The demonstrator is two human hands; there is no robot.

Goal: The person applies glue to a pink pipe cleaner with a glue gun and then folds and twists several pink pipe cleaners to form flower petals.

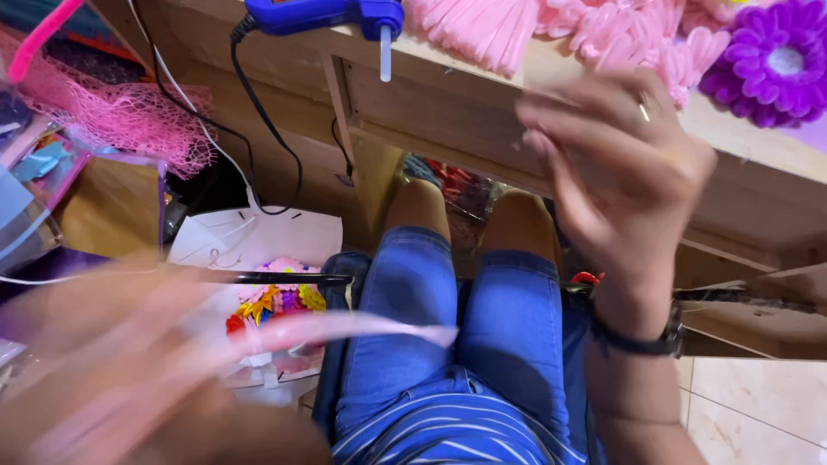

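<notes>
Closest to the lens, your left hand (112,370) fills the lower left corner, heavily blurred. Its grip seems to pinch one end of a pale pink strip (362,327), though the blur hides exactly how the fingers sit on it. From that grip the strip runs away toward your other arm, ending over your lap, above the blue denim shorts (431,336) and the striped shirt (448,435).

Your right hand (620,172) is raised higher up, palm turned toward you, fingers curled loosely and partly spread. Whether that grip holds anything, you cannot tell from this view. A dark wristband (642,343) circles the wrist below it.

Just beyond the right grip lies the wooden tabletop (758,138), with a pile of pink petals (594,30) directly behind the fingertips and a purple flower (775,60) further out to the far side. Well apart from the right grip, toward the left one, a blue glue gun (323,15) rests on the tabletop edge, nozzle pointing down.

Beyond the left grip stands a white paper bag (258,241) with coloured flowers (276,301) inside. Farther off from that same grip sits pink netting (129,120).
</notes>
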